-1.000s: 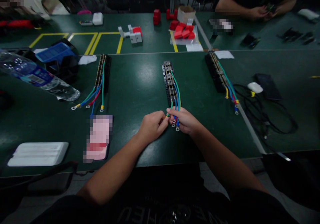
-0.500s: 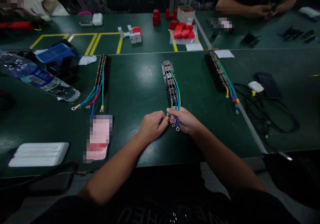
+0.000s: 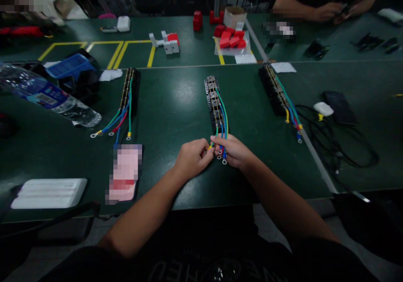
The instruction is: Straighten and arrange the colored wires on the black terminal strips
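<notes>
A black terminal strip (image 3: 213,101) lies lengthwise on the green table (image 3: 176,105) in front of me. Green and blue wires (image 3: 223,118) run from it toward me and end in ring lugs. My right hand (image 3: 233,151) is closed round the wire ends, with the lugs sticking out below its fingers. My left hand (image 3: 192,158) is closed in a pinch on one yellow-tipped wire end, right beside the other hand.
Two more wired strips lie left (image 3: 129,91) and right (image 3: 274,90). A water bottle (image 3: 47,97) lies at the left, a white pad (image 3: 48,193) near the front edge, black cables (image 3: 340,143) at the right. Red blocks (image 3: 231,38) sit far back. Another person's hands (image 3: 333,11) work top right.
</notes>
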A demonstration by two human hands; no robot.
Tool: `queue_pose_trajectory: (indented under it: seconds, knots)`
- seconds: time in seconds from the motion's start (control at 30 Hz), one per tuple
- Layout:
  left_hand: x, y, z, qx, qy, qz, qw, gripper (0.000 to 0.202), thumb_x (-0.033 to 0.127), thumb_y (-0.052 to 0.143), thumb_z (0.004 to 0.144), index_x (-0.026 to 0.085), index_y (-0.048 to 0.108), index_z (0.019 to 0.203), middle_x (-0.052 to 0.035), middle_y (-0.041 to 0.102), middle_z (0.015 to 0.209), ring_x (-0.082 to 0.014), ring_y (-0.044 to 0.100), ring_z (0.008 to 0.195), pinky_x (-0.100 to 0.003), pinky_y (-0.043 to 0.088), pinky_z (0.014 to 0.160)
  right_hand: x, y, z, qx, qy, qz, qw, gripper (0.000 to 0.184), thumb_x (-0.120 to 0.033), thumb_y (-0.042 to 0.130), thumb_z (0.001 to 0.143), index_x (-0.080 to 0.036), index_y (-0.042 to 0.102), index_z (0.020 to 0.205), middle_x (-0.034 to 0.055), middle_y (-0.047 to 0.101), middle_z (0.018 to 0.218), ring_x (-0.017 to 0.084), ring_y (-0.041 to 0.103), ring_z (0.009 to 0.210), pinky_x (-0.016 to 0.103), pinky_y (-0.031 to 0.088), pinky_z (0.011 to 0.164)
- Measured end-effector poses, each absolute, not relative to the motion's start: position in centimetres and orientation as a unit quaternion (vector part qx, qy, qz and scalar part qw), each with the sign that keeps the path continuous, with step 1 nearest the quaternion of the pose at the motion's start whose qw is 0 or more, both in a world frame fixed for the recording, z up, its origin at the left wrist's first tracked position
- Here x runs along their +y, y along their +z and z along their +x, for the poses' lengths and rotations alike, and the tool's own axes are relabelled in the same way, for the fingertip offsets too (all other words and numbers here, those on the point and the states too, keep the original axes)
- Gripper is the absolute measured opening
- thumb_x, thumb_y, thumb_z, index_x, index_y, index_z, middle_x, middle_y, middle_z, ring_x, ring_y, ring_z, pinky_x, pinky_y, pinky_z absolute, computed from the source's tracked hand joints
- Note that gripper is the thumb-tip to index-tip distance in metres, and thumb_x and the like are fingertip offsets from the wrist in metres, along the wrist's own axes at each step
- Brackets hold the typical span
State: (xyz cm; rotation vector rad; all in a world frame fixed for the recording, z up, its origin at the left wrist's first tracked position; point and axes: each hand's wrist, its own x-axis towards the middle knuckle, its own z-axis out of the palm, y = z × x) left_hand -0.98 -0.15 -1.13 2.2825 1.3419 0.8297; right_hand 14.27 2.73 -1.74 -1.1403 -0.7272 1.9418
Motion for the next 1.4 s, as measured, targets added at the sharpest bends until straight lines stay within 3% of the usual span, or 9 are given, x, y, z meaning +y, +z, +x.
queue_pose_trajectory:
  seconds: [0.27,0.53,1.4]
  knots:
    - [0.02,-1.32,-1.04,0.479,0.252,0.825,0.161,0.025,0.030,0.041,0.091,0.017,0.052,0.073,-0.0001,0.053,0.063,-0.0125,0.049,0.059,-0.027,0.035,0.058,2.69,-1.68,14.22,-0.288,0.761,-0.438,0.384,0.029,-0.027,0.072,0.068,-0.017,0.047,0.060,-0.0055,0.049,0.042,0.006,0.047,0.036,0.018,0.036,0.039]
    - [-0.14,-1.17,-0.98,0.475,0.296,0.810,0.174,0.024,0.031,0.047,0.087,0.017,0.052,0.069,0.0019,0.051,0.058,-0.0102,0.047,0.053,-0.024,0.034,0.054,2.74,-1.54,14.19,-0.268,0.763,-0.453,0.375,0.026,-0.023,0.069,0.071,-0.017,0.046,0.061,-0.0058,0.048,0.042,0.005,0.045,0.035,0.017,0.035,0.038]
    - [0.06,-1.17,-1.04,0.473,0.258,0.826,0.166,0.025,0.030,0.042,0.090,0.017,0.053,0.072,0.0005,0.053,0.062,-0.0118,0.049,0.058,-0.026,0.035,0.057,2.76,-2.01,14.44,-0.282,0.776,-0.420,0.376,0.028,-0.028,0.073,0.068,-0.017,0.047,0.062,-0.0057,0.049,0.044,0.005,0.046,0.037,0.018,0.035,0.040]
